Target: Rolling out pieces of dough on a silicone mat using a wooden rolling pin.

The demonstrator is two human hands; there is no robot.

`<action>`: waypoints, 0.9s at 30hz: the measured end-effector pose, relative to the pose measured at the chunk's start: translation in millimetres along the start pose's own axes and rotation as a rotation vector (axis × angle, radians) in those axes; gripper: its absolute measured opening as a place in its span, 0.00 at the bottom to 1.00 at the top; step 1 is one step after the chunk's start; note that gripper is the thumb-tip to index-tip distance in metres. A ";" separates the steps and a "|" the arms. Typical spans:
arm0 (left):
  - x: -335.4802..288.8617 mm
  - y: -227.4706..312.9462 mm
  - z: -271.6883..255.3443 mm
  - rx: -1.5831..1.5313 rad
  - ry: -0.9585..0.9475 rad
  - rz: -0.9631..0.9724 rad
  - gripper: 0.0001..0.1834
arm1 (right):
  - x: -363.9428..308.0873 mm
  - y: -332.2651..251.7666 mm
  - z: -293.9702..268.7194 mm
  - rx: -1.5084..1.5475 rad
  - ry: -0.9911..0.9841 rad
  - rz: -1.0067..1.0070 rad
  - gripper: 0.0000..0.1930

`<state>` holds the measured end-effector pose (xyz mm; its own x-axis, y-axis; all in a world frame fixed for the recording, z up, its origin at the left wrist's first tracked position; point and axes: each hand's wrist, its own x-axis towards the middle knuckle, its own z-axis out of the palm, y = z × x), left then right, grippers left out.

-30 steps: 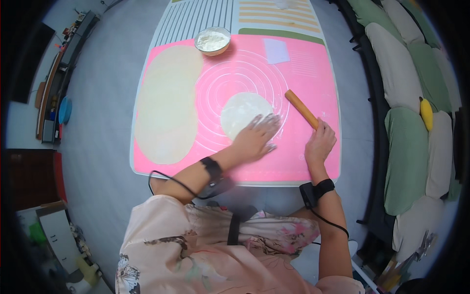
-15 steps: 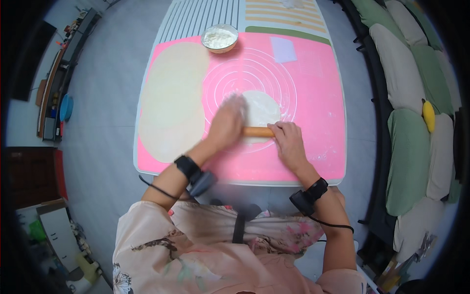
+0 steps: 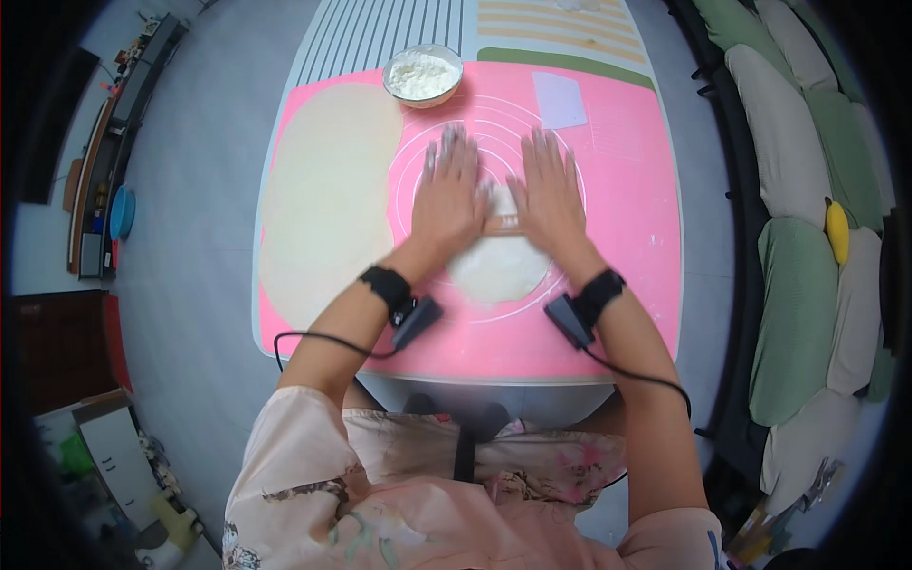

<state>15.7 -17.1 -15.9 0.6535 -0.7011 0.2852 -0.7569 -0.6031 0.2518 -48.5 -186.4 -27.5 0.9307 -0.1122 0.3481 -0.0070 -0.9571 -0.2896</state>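
Both my hands lie palm down over a wooden rolling pin (image 3: 503, 225), which crosses a small round of dough (image 3: 499, 271). My left hand (image 3: 446, 195) is stretched flat on the pin's left part, its fingers pointing away from me. On the pin's right part, my right hand (image 3: 551, 195) also lies flat with its fingers straight. Only the pin's middle shows between the palms; its ends are hidden. A pink mat (image 3: 617, 256) with white circles lies under the dough. To the left, a large, thin sheet of dough (image 3: 328, 199) is spread on the mat.
A glass bowl (image 3: 427, 100) of white flour stands at the mat's far edge. A pale lavender scraper (image 3: 560, 101) lies at the far right. The table's striped top (image 3: 380, 38) shows beyond the mat. A sofa with cushions (image 3: 784, 133) is on the right.
My hands have moved away from me with the rolling pin, toward the dough's far part. The fingers, curled on the pin before, are now stretched flat.
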 end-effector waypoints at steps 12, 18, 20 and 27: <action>11.7 33.5 -16.7 -0.243 -0.201 -0.414 0.20 | -148.3 -41.0 -73.5 0.208 -0.138 -0.033 0.21; 49.7 0.8 -7.4 -0.194 -0.515 0.146 0.16 | -150.2 -45.0 -82.0 0.267 -0.119 -0.079 0.20; 48.6 -3.2 -1.6 -0.210 -0.381 -0.016 0.16 | -151.7 -47.1 -81.6 0.271 -0.107 -0.067 0.20; -14.3 4.4 -35.5 -0.402 -0.402 -0.507 0.21 | -144.3 -36.6 -77.9 0.221 -0.057 0.049 0.20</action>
<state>3.1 3.8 14.0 0.8107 -0.5062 -0.2941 -0.2546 -0.7572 0.6016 -211.1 -156.0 2.3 0.9504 -0.1362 0.2798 0.0213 -0.8685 -0.4953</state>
